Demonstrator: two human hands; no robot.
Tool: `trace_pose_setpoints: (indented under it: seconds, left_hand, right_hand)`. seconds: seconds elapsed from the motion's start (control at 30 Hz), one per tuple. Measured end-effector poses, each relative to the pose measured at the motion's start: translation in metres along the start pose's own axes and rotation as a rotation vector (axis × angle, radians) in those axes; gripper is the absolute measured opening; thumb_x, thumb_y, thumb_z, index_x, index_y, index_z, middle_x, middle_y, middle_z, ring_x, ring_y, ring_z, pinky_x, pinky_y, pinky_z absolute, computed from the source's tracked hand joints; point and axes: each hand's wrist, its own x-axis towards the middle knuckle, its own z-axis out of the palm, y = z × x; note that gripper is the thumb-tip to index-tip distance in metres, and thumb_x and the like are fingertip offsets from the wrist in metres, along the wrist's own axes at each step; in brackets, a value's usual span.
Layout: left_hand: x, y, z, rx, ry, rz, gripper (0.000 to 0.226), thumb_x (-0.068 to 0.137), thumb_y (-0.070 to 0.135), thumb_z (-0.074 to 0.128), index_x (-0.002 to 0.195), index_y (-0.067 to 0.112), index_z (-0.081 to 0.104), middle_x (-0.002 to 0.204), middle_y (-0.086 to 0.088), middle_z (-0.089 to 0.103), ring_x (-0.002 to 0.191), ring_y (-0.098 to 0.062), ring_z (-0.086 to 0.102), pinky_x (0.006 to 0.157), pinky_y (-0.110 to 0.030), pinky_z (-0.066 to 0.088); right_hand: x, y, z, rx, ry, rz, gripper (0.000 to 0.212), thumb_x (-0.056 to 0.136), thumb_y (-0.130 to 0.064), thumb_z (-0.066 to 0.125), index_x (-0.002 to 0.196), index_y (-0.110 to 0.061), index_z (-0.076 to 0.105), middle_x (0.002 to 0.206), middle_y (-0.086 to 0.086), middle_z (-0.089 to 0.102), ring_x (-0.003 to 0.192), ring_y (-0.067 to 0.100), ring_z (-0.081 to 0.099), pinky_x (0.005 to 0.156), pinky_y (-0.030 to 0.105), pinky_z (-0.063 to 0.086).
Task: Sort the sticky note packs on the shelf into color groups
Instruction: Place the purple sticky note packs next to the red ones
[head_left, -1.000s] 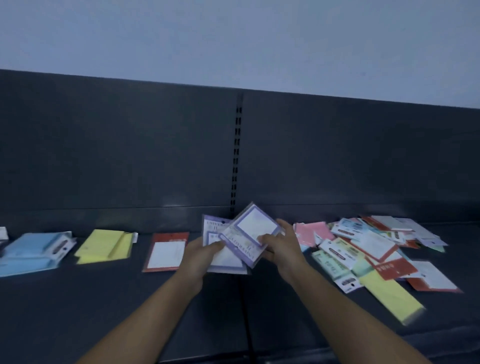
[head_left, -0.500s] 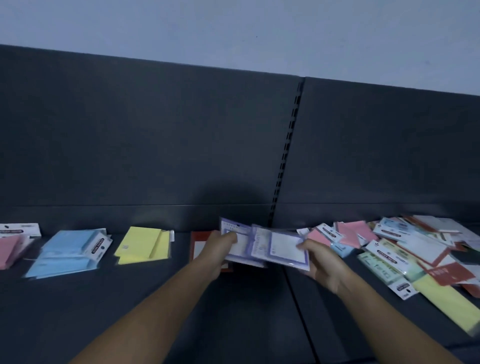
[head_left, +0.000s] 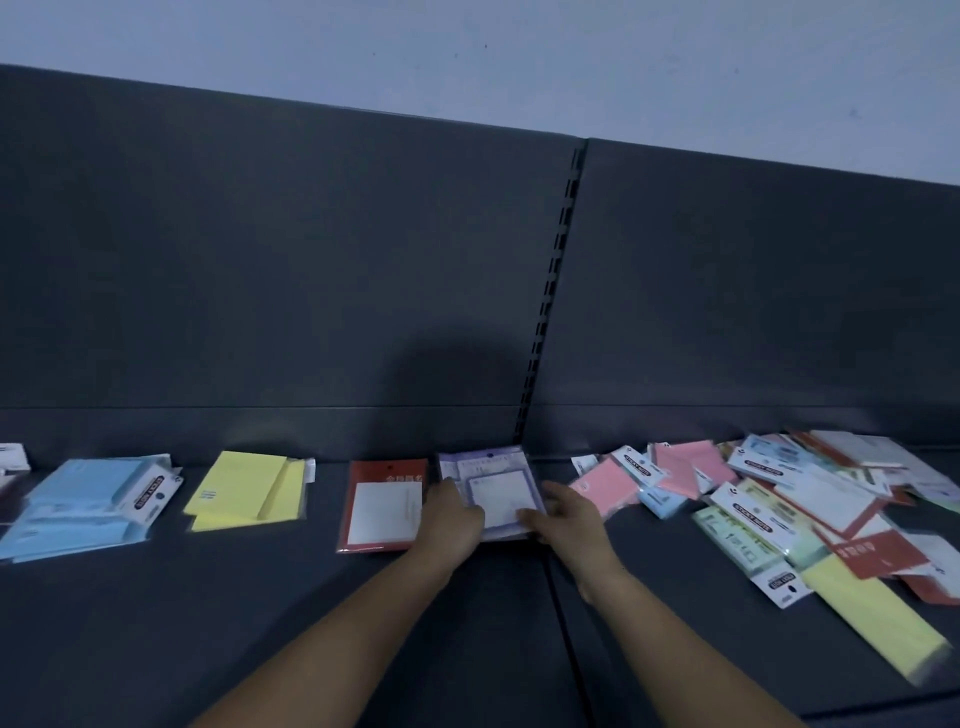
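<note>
Placing step in hand: left hand (head_left: 457, 512) and right hand (head_left: 567, 519) each pinched a side edge of the purple packs (head_left: 493, 486), white-windowed, lying flat on the shelf (head_left: 260, 623) just right of the red pack (head_left: 382, 504); next move likely needs release, then a reach into the mixed pile (head_left: 779, 499).

- Left hand (head_left: 451, 512) and right hand (head_left: 563, 514) hold purple packs (head_left: 493, 488) on shelf (head_left: 260, 623).
- Red pack (head_left: 382, 506) lies just beside.
- Mixed pile (head_left: 779, 509) at right.
</note>
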Motion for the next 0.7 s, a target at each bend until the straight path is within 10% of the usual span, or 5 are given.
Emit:
trace_pose_setpoints:
  seconds: [0.27, 0.47, 0.7]
  left_hand:
    - [-0.019, -0.008, 0.019, 0.1, 0.078, 0.151, 0.057, 0.081, -0.008, 0.044, 0.136, 0.002, 0.035, 0.136, -0.018, 0.037, 0.125, -0.029, 0.038, 0.107, -0.039, 0.034]
    - [-0.027, -0.023, 0.027, 0.19, 0.199, 0.22, 0.059, 0.094, 0.005, 0.041, 0.147, 0.008, 0.015, 0.157, -0.006, 0.003, 0.144, -0.015, 0.007, 0.109, -0.011, 0.003]
    - [-0.021, -0.024, 0.031, 0.355, 0.247, 0.251, 0.051, 0.097, 0.013, 0.038, 0.145, 0.006, 0.021, 0.156, -0.009, 0.01, 0.144, -0.017, 0.009, 0.118, -0.024, 0.007]
  right_hand:
    - [-0.009, 0.032, 0.021, -0.606, 0.105, -0.459, 0.042, 0.084, -0.016, 0.062, 0.125, -0.011, 0.057, 0.112, 0.006, 0.052, 0.105, 0.022, 0.046, 0.086, 0.02, 0.029]
    - [-0.005, 0.037, 0.024, -0.767, 0.081, -0.492, 0.052, 0.087, -0.039, 0.056, 0.135, -0.02, 0.047, 0.142, 0.001, 0.037, 0.128, 0.017, 0.033, 0.099, 0.024, 0.021]
    - [-0.003, 0.039, 0.022, -0.691, 0.031, -0.542, 0.047, 0.086, -0.026, 0.062, 0.131, -0.015, 0.053, 0.144, 0.004, 0.038, 0.131, 0.019, 0.034, 0.101, 0.018, 0.016]
